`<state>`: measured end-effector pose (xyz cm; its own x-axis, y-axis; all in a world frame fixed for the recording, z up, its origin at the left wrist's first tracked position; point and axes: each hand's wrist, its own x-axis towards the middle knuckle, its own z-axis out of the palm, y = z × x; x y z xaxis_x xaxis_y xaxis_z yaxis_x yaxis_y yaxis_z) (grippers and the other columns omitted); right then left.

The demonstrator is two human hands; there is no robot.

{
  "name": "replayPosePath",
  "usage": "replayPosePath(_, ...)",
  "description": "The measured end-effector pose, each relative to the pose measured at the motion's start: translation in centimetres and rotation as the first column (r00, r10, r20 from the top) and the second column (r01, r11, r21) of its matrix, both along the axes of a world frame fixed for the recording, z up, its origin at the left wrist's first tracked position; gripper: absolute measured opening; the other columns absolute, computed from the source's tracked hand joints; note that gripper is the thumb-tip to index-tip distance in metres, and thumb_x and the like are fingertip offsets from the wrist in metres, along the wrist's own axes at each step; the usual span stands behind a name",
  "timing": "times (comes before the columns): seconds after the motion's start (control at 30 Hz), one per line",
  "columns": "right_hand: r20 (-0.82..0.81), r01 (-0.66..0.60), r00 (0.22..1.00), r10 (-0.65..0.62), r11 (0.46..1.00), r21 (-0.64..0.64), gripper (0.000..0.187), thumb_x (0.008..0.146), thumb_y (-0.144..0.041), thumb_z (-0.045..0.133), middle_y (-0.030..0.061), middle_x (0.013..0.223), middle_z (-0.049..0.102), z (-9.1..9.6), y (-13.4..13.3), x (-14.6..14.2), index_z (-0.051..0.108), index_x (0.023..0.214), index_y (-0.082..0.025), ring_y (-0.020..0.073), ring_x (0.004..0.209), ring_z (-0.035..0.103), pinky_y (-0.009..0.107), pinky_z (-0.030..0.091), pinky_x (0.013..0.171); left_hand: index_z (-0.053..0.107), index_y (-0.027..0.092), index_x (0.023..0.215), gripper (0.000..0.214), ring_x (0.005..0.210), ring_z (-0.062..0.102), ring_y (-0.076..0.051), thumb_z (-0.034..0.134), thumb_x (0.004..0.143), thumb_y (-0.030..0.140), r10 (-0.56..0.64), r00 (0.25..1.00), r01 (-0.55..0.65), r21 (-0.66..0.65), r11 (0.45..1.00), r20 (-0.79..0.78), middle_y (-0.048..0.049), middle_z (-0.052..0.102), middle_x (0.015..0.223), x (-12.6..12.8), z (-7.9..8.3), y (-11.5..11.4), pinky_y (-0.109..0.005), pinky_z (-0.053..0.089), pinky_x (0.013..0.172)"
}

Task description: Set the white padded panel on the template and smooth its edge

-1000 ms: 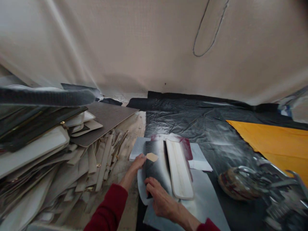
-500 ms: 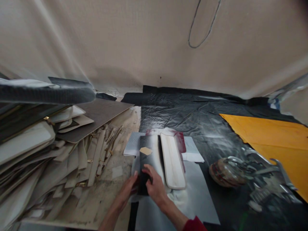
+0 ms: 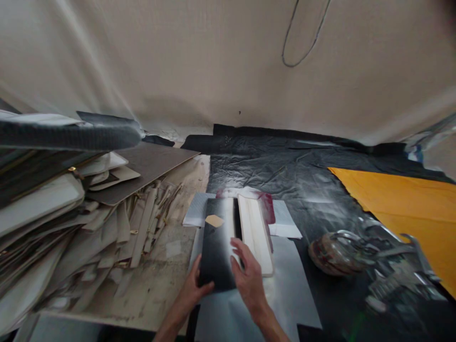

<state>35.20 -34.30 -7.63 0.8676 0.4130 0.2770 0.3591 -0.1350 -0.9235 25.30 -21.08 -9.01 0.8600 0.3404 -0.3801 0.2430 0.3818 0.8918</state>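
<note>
A long black glossy piece point(image 3: 217, 247) with a small tan tag point(image 3: 214, 221) near its far end lies on grey sheets point(image 3: 285, 285). My left hand point(image 3: 192, 289) grips its near left corner, thumb on top. My right hand point(image 3: 249, 278) rests flat on its right side, fingers stretched out. Beside it to the right lies a long white piece point(image 3: 254, 232) over a dark red patch point(image 3: 268, 207).
A tall pile of pale and dark flat pieces point(image 3: 71, 209) fills the left. Black plastic sheeting point(image 3: 285, 171) covers the surface ahead. An orange sheet point(image 3: 402, 209) lies at the right. A round mottled object point(image 3: 333, 256) and metal hardware point(image 3: 395, 270) sit right of my hands. A pale cloth point(image 3: 213, 61) hangs behind.
My left hand came back from the piece's far end to its near corner. The right hand moved from the near edge to lie flat on the piece's right side.
</note>
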Motion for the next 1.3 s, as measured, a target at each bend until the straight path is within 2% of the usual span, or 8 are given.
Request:
replayPosePath(0.13,0.342,0.162,0.939,-0.036,0.924,-0.347,0.044,0.077,-0.018,0.047,0.0120,0.128,0.047,-3.4,-5.8,2.0,0.044,0.121,-0.021,0.0275,0.120,0.041,0.054,0.039,0.099,0.013,0.020,0.138,0.089,0.129,0.022,-0.033,0.063,0.065,0.032,0.067,0.994,-0.057,0.116,0.992,-0.089,-0.0083,0.011,0.148,0.3,-0.5,-0.9,-0.030,0.053,0.058)
replayPosePath(0.27,0.424,0.155,0.901,0.098,0.838,-0.523,0.037,0.078,-0.015,0.047,0.0113,0.122,0.052,-7.1,-8.2,3.3,0.050,0.115,-0.021,0.0253,0.115,0.046,0.049,0.047,0.093,0.016,0.025,0.137,0.083,0.097,0.053,-0.021,0.061,0.068,0.018,0.134,0.982,-0.144,-0.067,0.987,-0.134,-0.0140,0.023,0.141,0.5,0.0,-1.3,-0.023,0.049,0.052)
replayPosePath(0.53,0.403,0.191,0.915,-0.032,0.912,-0.362,0.028,0.085,-0.025,0.040,0.0080,0.104,0.063,-7.0,-8.5,2.6,0.057,0.107,-0.021,0.0176,0.098,0.059,0.034,0.053,0.086,0.024,0.032,0.134,0.084,0.046,0.050,0.001,0.067,0.065,0.009,0.152,0.966,-0.198,-0.218,0.955,-0.210,-0.0087,0.048,0.119,0.7,-0.8,-1.0,-0.022,0.054,0.057)
replayPosePath(0.87,0.358,0.271,0.920,-0.159,0.919,-0.287,0.028,0.085,-0.030,0.040,0.0084,0.095,0.067,-7.3,-7.9,1.4,0.062,0.101,-0.022,0.0205,0.089,0.063,0.036,0.056,0.078,0.060,0.017,0.094,0.038,0.097,0.059,-0.022,0.065,0.069,0.045,0.274,0.962,-0.200,-0.705,0.680,-0.009,-0.0095,0.065,0.100,-0.8,-2.7,-2.7,-0.036,0.049,0.086)
replayPosePath(0.97,0.419,0.279,0.898,-0.135,0.911,-0.303,0.027,0.085,-0.027,0.041,0.0086,0.096,0.067,-8.2,-7.8,1.4,0.061,0.102,-0.022,0.0200,0.089,0.063,0.036,0.056,0.078,0.063,0.015,0.076,0.025,0.095,0.059,-0.019,0.075,0.060,0.031,0.242,0.970,-0.187,-0.558,0.809,0.026,-0.0048,0.067,0.084,-0.7,-3.6,-4.6,-0.030,0.045,0.089)
replayPosePath(1.07,0.504,0.273,0.860,-0.076,0.904,-0.329,0.026,0.085,-0.023,0.042,0.0091,0.095,0.067,-9.2,-7.9,1.6,0.059,0.104,-0.019,0.0191,0.089,0.063,0.035,0.056,0.078,0.066,0.011,0.075,0.040,0.083,0.061,-0.024,0.074,0.056,0.045,0.112,0.991,-0.120,-0.105,0.987,-0.079,-0.0080,0.068,0.075,0.2,-4.9,-6.1,-0.034,0.045,0.080)
replayPosePath(1.17,0.562,0.264,0.827,-0.023,0.898,-0.352,0.028,0.084,-0.018,0.041,0.0112,0.097,0.066,-9.9,-8.1,1.9,0.056,0.107,-0.015,0.0185,0.091,0.062,0.034,0.057,0.078,0.069,0.008,0.072,0.057,0.077,0.062,-0.028,0.057,0.062,0.063,0.097,0.970,-0.060,0.170,0.984,-0.224,-0.0142,0.070,0.075,1.0,-5.4,-6.3,-0.039,0.044,0.078)
replayPosePath(1.3,0.545,0.274,0.837,-0.047,0.898,-0.343,0.031,0.084,-0.017,0.038,0.0111,0.100,0.066,-9.6,-8.2,1.9,0.053,0.111,-0.017,0.0199,0.093,0.062,0.036,0.056,0.078,0.069,0.010,0.058,0.058,0.074,0.064,-0.027,0.054,0.062,0.066,0.087,0.980,-0.078,0.062,0.995,-0.178,-0.0159,0.071,0.073,1.0,-5.1,-5.8,-0.038,0.047,0.076)
